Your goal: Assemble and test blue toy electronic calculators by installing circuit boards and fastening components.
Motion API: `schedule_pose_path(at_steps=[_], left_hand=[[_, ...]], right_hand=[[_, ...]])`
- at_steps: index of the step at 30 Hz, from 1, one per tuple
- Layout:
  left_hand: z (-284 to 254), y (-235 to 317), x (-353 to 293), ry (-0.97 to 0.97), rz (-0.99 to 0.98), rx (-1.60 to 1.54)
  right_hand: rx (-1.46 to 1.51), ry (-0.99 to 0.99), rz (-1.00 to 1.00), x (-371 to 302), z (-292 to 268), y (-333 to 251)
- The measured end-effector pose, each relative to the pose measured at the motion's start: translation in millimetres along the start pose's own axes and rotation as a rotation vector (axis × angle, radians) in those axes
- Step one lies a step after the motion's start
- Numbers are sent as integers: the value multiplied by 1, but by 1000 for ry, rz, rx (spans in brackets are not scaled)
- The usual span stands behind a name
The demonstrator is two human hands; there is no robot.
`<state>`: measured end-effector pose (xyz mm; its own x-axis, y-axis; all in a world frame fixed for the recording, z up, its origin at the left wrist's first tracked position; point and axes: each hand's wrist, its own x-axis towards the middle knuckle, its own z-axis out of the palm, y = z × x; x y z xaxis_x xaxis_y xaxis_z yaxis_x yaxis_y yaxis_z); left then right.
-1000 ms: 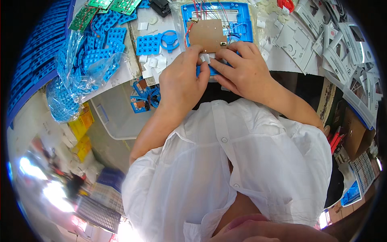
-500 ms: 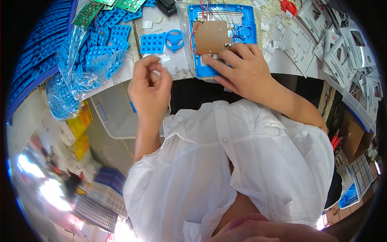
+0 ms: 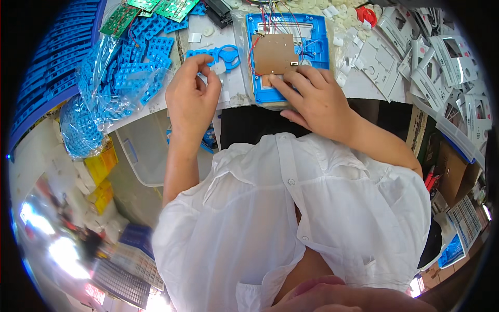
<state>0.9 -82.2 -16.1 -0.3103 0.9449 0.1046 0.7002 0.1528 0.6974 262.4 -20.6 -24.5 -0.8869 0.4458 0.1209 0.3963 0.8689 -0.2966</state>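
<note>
My right hand [image 3: 319, 101] lies over the lower right of a blue plastic case [image 3: 265, 96], with its fingers spread. Its index fingertip presses on a small orange-tan piece [image 3: 266, 81] just below a brown circuit board [image 3: 274, 53]. Red and other coloured wires run from the board to the case's far side. Left of the case, my left hand [image 3: 192, 99] hovers near the table edge with curled fingers. A small whitish scrap [image 3: 219, 67] shows at its thumb and index tips; its kind is unclear. Behind it lie a blue keypad piece [image 3: 200, 52] and a blue wheel-shaped part [image 3: 228, 56].
Bagged blue keypad parts [image 3: 135, 70] and green circuit boards [image 3: 119, 21] crowd the left. White plastic panels [image 3: 436, 62] are piled at the right, near a red ring-shaped part [image 3: 366, 16]. Below the table edge at left sits a clear bin [image 3: 138, 156].
My left hand has risen over the blue keypad piece, hiding part of it, and the whitish scrap has moved along with the fingertips. My right index finger stays on the orange-tan piece.
</note>
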Motion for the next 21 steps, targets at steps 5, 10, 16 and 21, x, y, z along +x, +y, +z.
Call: schedule_pose_path(at_steps=[5, 10, 16, 21], left_hand=[[12, -20, 28, 101, 223, 257], [29, 13, 38, 27, 307, 32], [42, 22, 42, -118, 288, 166], [41, 28, 42, -139, 276, 111]], right_hand=[[-43, -53, 22, -2, 0, -5], [-85, -75, -9, 0, 1, -1], [-17, -70, -87, -2, -10, 16], [46, -100, -93, 7, -16, 18]])
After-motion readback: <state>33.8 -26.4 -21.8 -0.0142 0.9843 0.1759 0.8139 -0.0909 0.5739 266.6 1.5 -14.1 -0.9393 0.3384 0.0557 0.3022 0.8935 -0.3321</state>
